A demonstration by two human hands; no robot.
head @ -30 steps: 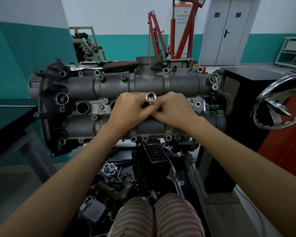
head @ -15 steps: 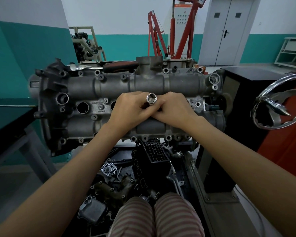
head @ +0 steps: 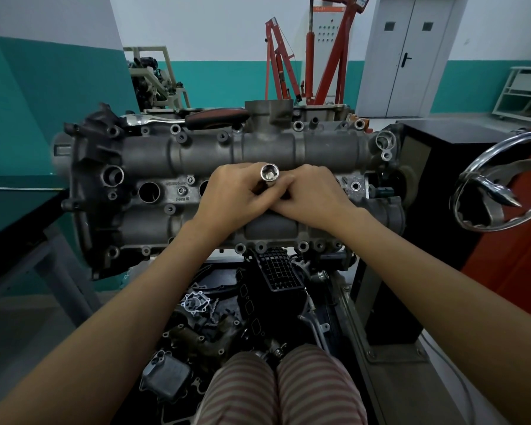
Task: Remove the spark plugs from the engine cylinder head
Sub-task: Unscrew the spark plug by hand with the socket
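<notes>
The grey cylinder head (head: 154, 154) lies across the middle of the head view on a stand. A shiny long socket (head: 269, 173) sticks up from a plug well near its centre, its open end toward me. My left hand (head: 230, 194) and my right hand (head: 314, 196) meet around the socket's shaft, fingers of both curled on it. The well under the hands is hidden. An open plug well (head: 149, 192) shows to the left, another partly behind my left hand.
A ratchet with a red-black handle (head: 215, 117) lies on the head's far edge. Loose engine parts (head: 196, 305) sit below the head. A chrome wheel (head: 500, 185) stands at the right beside a black cabinet (head: 436, 167). A red engine hoist (head: 307, 56) is behind.
The socket has shifted very slightly between the fingers; both hands stay clasped around it at the same spot.
</notes>
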